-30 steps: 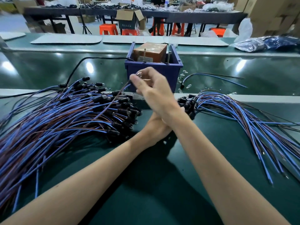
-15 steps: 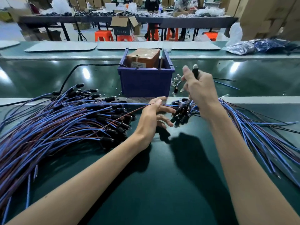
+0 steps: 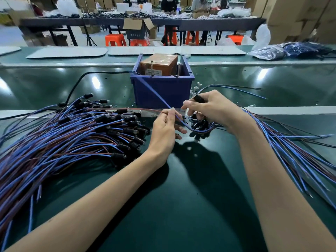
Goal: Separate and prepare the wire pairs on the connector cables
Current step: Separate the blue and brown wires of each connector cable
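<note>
Two insulated wires had just parted before the blue plastic bin (image 3: 175,91): left hand (image 3: 163,130) pinched blue wire (image 3: 154,93) and brown wire (image 3: 145,109), right hand (image 3: 215,110) gripped black cylindrical connector (image 3: 199,99).

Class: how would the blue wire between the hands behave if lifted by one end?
Probably flexible: the blue wire curves in a loop between the left hand and the right hand gripping a black connector. Likely light: a fingertip pinch holds it.
</note>
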